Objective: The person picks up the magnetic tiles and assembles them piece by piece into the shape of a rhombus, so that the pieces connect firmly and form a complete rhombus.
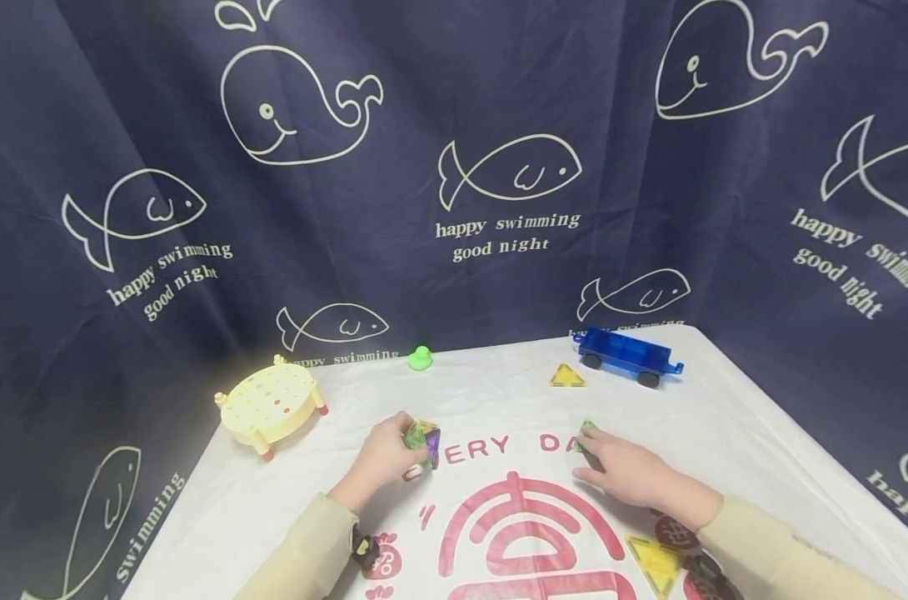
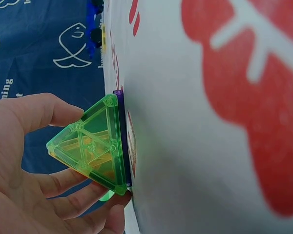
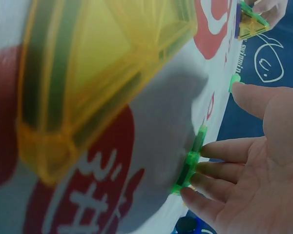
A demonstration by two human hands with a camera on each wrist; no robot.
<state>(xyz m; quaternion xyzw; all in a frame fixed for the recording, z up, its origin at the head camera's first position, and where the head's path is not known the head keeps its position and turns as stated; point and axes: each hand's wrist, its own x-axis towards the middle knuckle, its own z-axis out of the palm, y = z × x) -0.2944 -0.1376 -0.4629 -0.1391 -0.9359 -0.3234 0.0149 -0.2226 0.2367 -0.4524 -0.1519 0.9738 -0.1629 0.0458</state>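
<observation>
Left of the middle, my left hand (image 1: 385,454) holds a small pyramid of triangular magnetic tiles (image 2: 90,144), thumb on one side and fingers on the other. Its faces are see-through green and yellow, and a purple tile (image 1: 432,446) makes up its base, down at the cloth. My right hand (image 1: 625,468) is stretched over a green magnetic tile (image 3: 188,165) that lies on the table. Its fingertips touch that tile's edge while the thumb stands apart. In the head view the hand hides most of the green tile.
Yellow triangular tiles lie near the right wrist (image 1: 656,562) and farther back (image 1: 568,377). Beyond stands a blue wheeled toy wagon (image 1: 626,354). A green toy duck (image 1: 420,358) sits at the back edge. A cream round toy stand (image 1: 270,404) is at left on the white tablecloth (image 1: 499,396).
</observation>
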